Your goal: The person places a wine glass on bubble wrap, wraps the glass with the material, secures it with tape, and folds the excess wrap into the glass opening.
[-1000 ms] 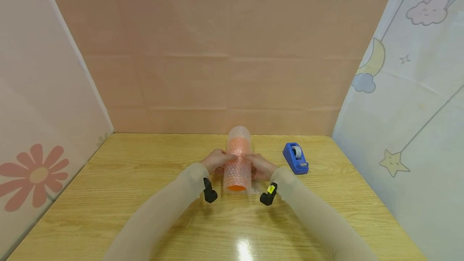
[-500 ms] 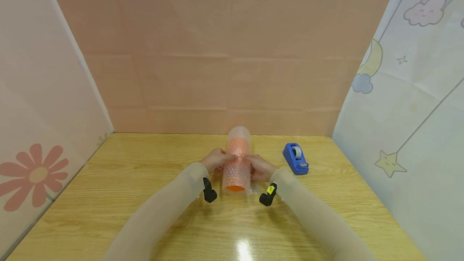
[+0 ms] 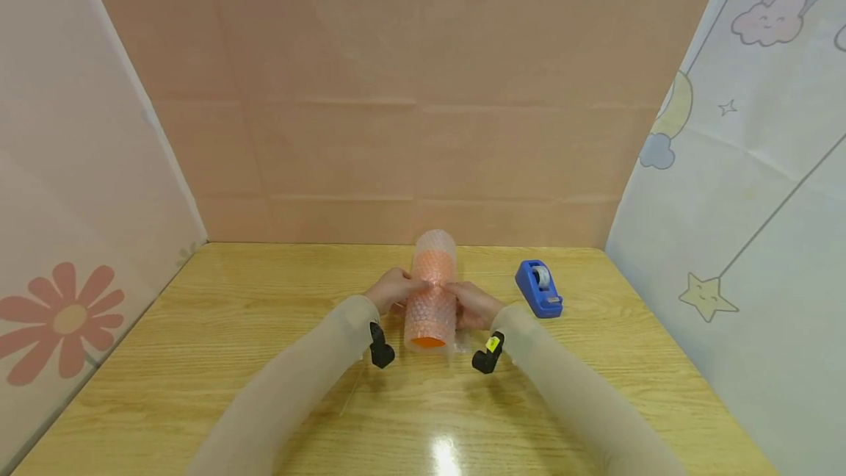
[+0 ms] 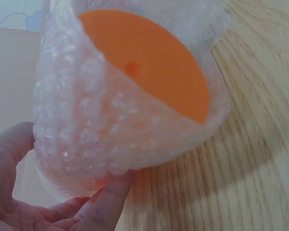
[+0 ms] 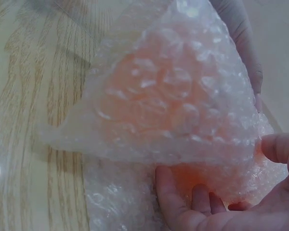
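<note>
An orange cylinder is rolled in clear bubble wrap and lies lengthwise at mid-table; its flat round end, with a small dimple, faces me. My left hand grips the roll's left side, thumb on top and fingers curled at its underside. From the right, my right hand holds it likewise, thumb on the wrap and fingertips tucked below. A loose layer of bubble wrap sticks out under the roll on the right. The wrap hides most of the cylinder.
A blue tape dispenser with a roll of clear tape stands to the right of the right hand on the wooden table. A pinkish-brown backdrop rises behind the table, and patterned panels stand at both sides.
The near end of the wrapped cylinder has shifted very slightly to the left. Both hands keep the same hold, and the tape dispenser has stayed put.
</note>
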`<state>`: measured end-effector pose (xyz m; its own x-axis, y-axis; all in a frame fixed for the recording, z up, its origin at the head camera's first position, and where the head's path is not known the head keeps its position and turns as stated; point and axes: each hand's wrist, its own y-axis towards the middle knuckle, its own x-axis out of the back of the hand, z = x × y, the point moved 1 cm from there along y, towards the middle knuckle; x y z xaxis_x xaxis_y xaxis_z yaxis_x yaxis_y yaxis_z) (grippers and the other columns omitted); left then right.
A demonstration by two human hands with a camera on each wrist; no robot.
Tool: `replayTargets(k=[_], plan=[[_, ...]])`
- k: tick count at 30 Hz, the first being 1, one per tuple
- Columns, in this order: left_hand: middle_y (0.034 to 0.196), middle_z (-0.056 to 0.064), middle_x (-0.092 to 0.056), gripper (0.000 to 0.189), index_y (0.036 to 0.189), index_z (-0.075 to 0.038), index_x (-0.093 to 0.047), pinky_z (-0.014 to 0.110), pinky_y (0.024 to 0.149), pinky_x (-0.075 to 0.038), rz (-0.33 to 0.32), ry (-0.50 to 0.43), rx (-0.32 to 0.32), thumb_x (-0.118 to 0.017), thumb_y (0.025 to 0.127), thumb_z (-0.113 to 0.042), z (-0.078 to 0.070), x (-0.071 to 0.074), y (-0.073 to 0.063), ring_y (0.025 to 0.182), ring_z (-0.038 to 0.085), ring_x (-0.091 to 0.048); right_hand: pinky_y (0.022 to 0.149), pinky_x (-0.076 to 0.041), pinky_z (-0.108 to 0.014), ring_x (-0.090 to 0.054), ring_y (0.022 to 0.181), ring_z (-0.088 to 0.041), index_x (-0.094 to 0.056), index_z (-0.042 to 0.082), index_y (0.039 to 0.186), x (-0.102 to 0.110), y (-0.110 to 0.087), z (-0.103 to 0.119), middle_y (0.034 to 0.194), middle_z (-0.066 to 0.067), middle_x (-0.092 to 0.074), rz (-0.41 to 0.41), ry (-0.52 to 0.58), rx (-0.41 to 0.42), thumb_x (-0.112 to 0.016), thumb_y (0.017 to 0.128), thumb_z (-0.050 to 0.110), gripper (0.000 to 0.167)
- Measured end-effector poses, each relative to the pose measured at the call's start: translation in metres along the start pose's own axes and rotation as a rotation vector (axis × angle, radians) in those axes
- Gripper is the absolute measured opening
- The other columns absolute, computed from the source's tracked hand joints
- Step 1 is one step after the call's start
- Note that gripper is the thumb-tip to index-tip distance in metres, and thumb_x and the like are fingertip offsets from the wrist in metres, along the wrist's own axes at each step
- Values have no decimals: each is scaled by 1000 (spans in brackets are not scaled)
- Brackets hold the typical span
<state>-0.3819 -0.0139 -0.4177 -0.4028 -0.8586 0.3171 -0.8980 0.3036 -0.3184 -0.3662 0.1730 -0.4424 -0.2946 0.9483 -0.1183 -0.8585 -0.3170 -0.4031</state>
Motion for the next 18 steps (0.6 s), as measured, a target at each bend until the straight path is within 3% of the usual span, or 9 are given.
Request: replayTargets(k=[6, 12, 18], plan=[[112, 14, -59, 49, 118, 0, -51, 38, 75, -54, 9, -18, -12, -67, 88, -35, 1, 0, 1, 93, 27, -62, 100, -44, -52, -47, 119, -32, -29, -3, 143, 0, -7, 3, 135, -22, -42, 28, -11, 9, -39, 104, 34, 55], [112, 15, -58, 50, 118, 1, -50, 40, 76, -55, 11, -36, -14, -69, 88, -34, 2, 0, 3, 94, 28, -62, 102, -41, -53, -47, 117, -31, -30, -2, 143, -2, -4, 3, 133, -20, -42, -13, 5, -14, -36, 105, 32, 51], [112, 15, -59, 51, 119, 1, -50, 39, 76, -55, 13, -37, -13, -69, 88, -34, 2, 0, 5, 94, 28, -62, 107, -33, -58, -40, 130, -39, -24, -2, 147, -1, -3, 2, 143, -25, -36, -4, 6, -11, -32, 106, 30, 53]])
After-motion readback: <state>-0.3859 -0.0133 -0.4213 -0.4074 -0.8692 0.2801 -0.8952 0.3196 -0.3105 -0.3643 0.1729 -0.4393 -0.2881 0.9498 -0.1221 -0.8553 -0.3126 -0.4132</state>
